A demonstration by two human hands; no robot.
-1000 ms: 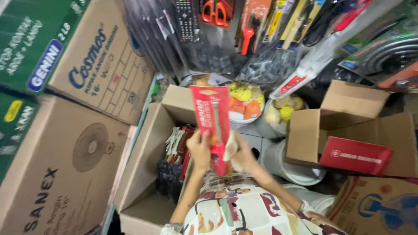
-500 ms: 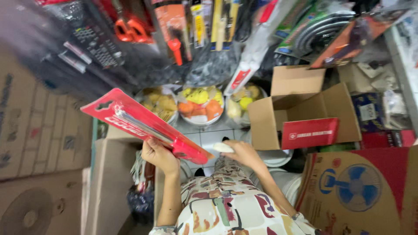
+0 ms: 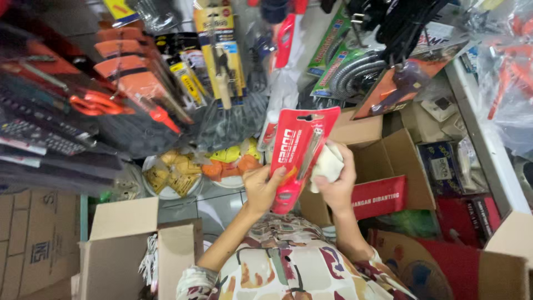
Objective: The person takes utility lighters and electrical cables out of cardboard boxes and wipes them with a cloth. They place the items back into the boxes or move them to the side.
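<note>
Head view; close, looking down.

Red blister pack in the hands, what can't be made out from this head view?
- Red blister pack: lower end covered by left hand.
- White cloth: mostly bunched inside right hand.
- Open box: contents cut off by its flap.
- Hanging tools: blurred.

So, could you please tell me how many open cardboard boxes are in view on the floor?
2: one open cardboard box at lower left beside the left arm, and one behind the right hand. Others may be hidden beyond the frame.
</note>
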